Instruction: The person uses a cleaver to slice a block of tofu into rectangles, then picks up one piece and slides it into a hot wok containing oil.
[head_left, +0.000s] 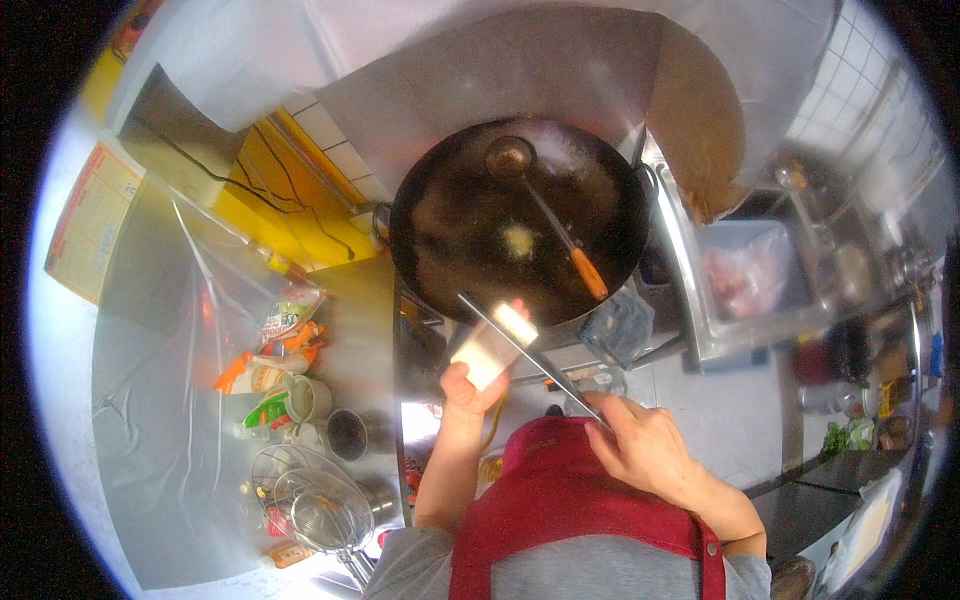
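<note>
A pale block, perhaps tofu (487, 356), lies in my left hand (476, 386), at the near rim of a large dark wok (457, 217). My right hand (641, 446) grips a knife (551, 371), whose thin blade crosses the block between its larger near part and a smaller far part. In the wok rest a metal ladle with a wooden handle (589, 274) and a small pale piece of food (519, 241). Whether the blade has cut through the block cannot be told.
On the left counter (360, 300) stand food packets (277, 360), a metal cup (349, 435) and wire strainers (319, 510). A crumpled dark cloth or bag (619, 326) is beside the wok. At right a metal sink (694, 322) holds a tub with a bag of pinkish food (750, 277).
</note>
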